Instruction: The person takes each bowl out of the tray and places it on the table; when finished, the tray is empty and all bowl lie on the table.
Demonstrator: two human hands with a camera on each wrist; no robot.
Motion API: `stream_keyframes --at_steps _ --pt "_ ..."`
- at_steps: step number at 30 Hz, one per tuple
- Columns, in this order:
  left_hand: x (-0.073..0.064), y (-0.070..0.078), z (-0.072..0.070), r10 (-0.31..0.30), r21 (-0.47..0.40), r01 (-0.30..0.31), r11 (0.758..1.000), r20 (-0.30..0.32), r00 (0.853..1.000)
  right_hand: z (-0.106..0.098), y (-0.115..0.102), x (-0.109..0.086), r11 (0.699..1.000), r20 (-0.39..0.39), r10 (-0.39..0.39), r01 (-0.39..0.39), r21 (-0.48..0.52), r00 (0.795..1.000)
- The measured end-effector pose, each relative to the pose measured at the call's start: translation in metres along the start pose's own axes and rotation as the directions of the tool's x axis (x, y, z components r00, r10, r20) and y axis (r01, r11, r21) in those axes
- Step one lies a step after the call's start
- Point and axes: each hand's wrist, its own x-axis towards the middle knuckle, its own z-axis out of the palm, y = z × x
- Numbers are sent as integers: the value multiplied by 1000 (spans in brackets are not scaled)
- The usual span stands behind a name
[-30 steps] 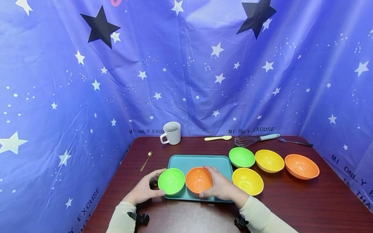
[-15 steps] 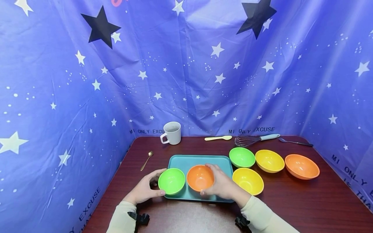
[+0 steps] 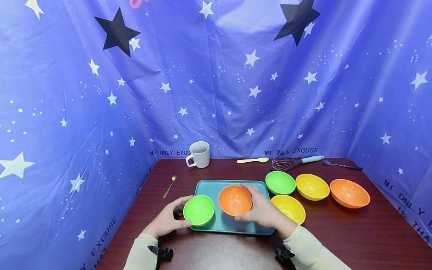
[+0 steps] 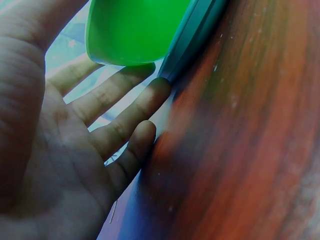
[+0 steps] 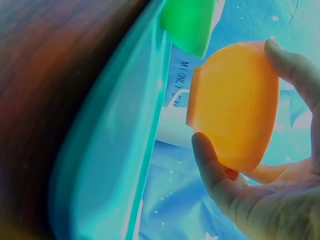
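My left hand [image 3: 167, 219] holds a small green bowl [image 3: 199, 210] at its left side, thumb at the front and fingers behind. That bowl stands at the left of a teal tray [image 3: 220, 225]; in the left wrist view its wall rises above my spread lower fingers [image 4: 132, 110]. An orange bowl [image 3: 235, 200] is gripped by my right hand [image 3: 264, 212], thumb near the front and fingers at the far rim. In the right wrist view the orange bowl [image 5: 235, 105] hangs apart from the tray [image 5: 115, 135], its base in the air.
Right of the tray stand a green bowl [image 3: 280, 182], two yellow bowls [image 3: 312, 186] and a larger orange bowl [image 3: 350, 193]. Behind lie a whisk [image 3: 297, 161], a pale yellow spoon [image 3: 252, 160] and a dark spoon [image 3: 342, 164]. A white mug [image 3: 199, 154] and gold spoon [image 3: 170, 186] are at left.
My right hand has raised the orange bowl and shifted it rightward and away from the green bowl. My left hand and the green bowl have stayed put.
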Motion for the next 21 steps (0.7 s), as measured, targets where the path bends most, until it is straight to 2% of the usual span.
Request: stream_keyframes --at_steps 12,21 --pt "0 -1 0 -4 9 4 1000 -4 1000 -18 -9 -5 997 -25 -71 71 20 997" --pt "0 -1 0 1 7 -1 1000 -2 1000 -29 -9 -7 996 -53 -59 63 64 997"
